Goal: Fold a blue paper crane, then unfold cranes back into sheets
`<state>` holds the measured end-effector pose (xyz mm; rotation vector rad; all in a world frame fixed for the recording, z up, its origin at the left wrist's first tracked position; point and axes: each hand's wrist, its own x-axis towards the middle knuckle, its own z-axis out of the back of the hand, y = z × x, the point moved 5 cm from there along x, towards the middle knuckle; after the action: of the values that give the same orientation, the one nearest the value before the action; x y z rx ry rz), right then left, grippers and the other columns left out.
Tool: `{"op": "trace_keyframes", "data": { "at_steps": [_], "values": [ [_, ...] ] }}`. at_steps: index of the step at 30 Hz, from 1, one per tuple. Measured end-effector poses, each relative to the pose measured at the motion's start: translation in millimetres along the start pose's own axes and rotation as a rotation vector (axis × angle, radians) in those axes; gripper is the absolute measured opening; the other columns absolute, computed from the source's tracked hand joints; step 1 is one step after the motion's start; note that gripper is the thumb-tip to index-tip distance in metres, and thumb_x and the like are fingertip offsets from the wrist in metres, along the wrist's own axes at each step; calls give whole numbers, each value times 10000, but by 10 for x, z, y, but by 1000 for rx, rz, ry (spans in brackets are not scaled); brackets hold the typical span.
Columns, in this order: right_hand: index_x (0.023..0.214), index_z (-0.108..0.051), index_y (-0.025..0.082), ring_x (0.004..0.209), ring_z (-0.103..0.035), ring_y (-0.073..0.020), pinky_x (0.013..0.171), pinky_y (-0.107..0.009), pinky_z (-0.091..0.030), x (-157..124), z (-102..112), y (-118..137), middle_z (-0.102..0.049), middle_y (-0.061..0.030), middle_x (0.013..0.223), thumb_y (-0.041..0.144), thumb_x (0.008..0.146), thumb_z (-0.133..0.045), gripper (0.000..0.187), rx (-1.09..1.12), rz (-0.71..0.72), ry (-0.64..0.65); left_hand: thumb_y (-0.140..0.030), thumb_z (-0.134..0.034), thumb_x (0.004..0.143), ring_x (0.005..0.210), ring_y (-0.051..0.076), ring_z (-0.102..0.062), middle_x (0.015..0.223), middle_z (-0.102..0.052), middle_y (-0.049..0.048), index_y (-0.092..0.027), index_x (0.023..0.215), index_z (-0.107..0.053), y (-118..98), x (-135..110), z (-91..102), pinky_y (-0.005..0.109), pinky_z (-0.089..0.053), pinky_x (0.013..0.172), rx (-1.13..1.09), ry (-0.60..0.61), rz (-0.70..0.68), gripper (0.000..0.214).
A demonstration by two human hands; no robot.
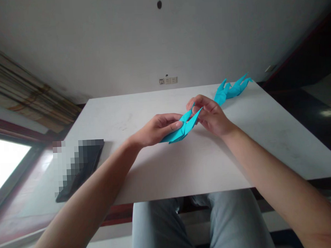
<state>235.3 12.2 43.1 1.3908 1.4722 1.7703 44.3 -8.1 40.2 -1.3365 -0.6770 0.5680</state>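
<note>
A bright blue origami crane (185, 129) with narrow pointed tips is up in front of me, over the middle of the white table. My left hand (162, 128) is closed on its body, thumb on top and fingers behind. At the crane's upper right, my right hand (212, 116) has its fingers bent and pinched around one narrow tip. The exact contact of these fingertips is partly hidden. Beyond my right hand, two more blue origami cranes, a nearer one (221, 96) and a farther one (237, 89), stand close together on the table.
The white table (167, 175) reaches to a pale wall with sockets (168, 80). A dark flat object (87, 167), partly pixelated, lies at the left side, near my left forearm. A curtain (21, 86) and a bright window are on the left. My legs are under the front edge.
</note>
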Motion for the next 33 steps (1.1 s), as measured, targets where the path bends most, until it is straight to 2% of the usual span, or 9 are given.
{"op": "trace_keyframes", "data": {
  "at_steps": [3, 6, 10, 13, 15, 19, 24, 29, 33],
  "values": [
    [954, -610, 272, 681, -562, -115, 562, -246, -487, 10, -15, -1, -673, 34, 903, 683, 853, -976, 560, -11, -6, -23, -709, -855, 979, 790, 167, -712, 971, -820, 97, -156, 1189, -866, 20, 4, 6, 280, -585, 709, 7, -25, -3, 592],
    [993, -589, 289, 635, -515, -105, 540, -247, -468, 30, 49, -17, -660, 46, 909, 712, 871, -955, 572, -48, 22, -130, -710, -828, 998, 773, 162, -703, 966, -822, 96, -151, 1195, -844, 50, 3, 54, 276, -572, 690, 76, -137, -17, 593],
    [959, -602, 282, 632, -508, -103, 547, -256, -466, 48, 172, -28, -661, 25, 932, 797, 965, -816, 557, -125, 48, -295, -575, -779, 1064, 835, 167, -708, 969, -828, 85, -169, 1128, -847, 9, -28, 161, 280, -576, 766, 403, -402, -127, 417],
    [950, -647, 279, 714, -561, -127, 582, -260, -485, 40, 191, -19, -661, 13, 925, 780, 915, -881, 554, -222, 84, -334, -434, -768, 1063, 850, 176, -706, 975, -825, 76, -188, 1077, -861, -70, -60, 173, 308, -588, 818, 620, -511, -264, 263],
    [981, -689, 283, 779, -596, -144, 602, -263, -493, 24, 167, -12, -680, 3, 962, 746, 869, -942, 539, -287, 110, -328, -386, -754, 1067, 836, 179, -694, 954, -810, 74, -197, 1078, -873, -102, -71, 154, 320, -578, 809, 724, -522, -329, 223],
    [1060, -748, 302, 865, -629, -160, 660, -270, -528, -22, 128, 15, -717, -13, 1094, 684, 832, -999, 512, -361, 139, -311, -365, -738, 1091, 793, 173, -667, 886, -764, 63, -206, 1092, -892, -111, -85, 141, 318, -531, 762, 838, -545, -373, 221],
    [1097, -826, 319, 862, -609, -166, 696, -300, -559, -53, 134, 53, -708, -39, 1202, 634, 861, -999, 430, -475, 188, -281, -360, -736, 1102, 782, 168, -654, 904, -767, 66, -217, 1119, -912, -106, -102, 149, 315, -502, 740, 912, -600, -385, 227],
    [1051, -839, 313, 819, -580, -166, 671, -327, -563, -55, 165, -6, -677, -43, 1153, 647, 876, -982, 403, -515, 199, -306, -411, -716, 1131, 825, 186, -653, 933, -766, 81, -251, 1175, -931, -99, -114, 137, 332, -509, 774, 986, -599, -409, 272],
    [1012, -849, 308, 794, -554, -166, 643, -330, -546, -57, 166, -4, -673, -45, 1108, 621, 902, -962, 351, -547, 215, -316, -391, -715, 1137, 826, 189, -633, 943, -742, 81, -268, 1206, -932, -88, -124, 150, 346, -498, 781, 1010, -621, -460, 258]
  ]
}}
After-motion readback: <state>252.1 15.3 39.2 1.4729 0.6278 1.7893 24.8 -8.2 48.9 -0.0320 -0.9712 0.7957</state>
